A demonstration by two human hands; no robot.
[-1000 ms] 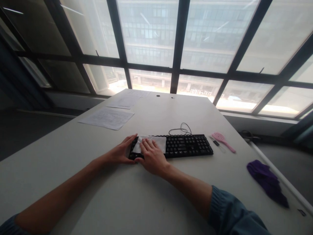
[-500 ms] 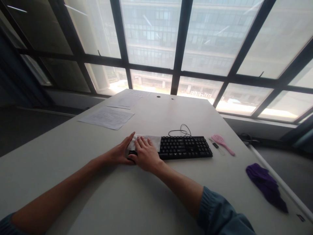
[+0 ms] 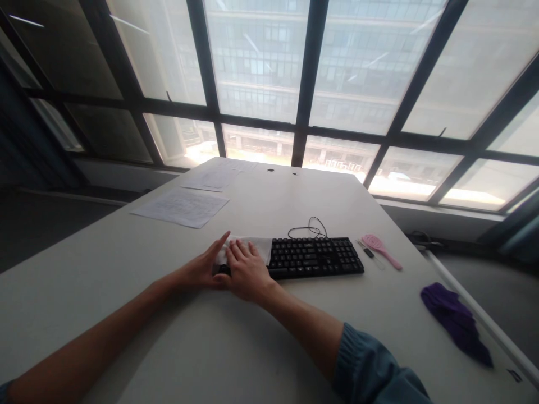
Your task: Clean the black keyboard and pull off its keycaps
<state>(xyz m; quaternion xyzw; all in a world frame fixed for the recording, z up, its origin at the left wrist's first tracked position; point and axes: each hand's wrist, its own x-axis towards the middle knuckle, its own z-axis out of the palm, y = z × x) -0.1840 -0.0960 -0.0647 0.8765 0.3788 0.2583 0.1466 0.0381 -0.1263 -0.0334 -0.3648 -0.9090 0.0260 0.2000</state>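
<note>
Right hand (image 3: 248,274) partly covering wipe (image 3: 263,247), hairbrush (image 3: 374,244) beside keyboard (image 3: 315,259), purple cloth (image 3: 455,322)

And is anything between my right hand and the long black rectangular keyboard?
Yes, a thin white sheet of cloth or tissue lies between your right hand and the left end of the keyboard. Nothing visible covers the keyboard right of the sheet.

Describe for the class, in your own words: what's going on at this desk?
A person's right hand lies flat on a thin white cloth or tissue, which covers the left part of a black keyboard. The left hand's grip is at the keyboard's left end. A pink hairbrush and a purple cloth lie off to the right, untouched.
</note>
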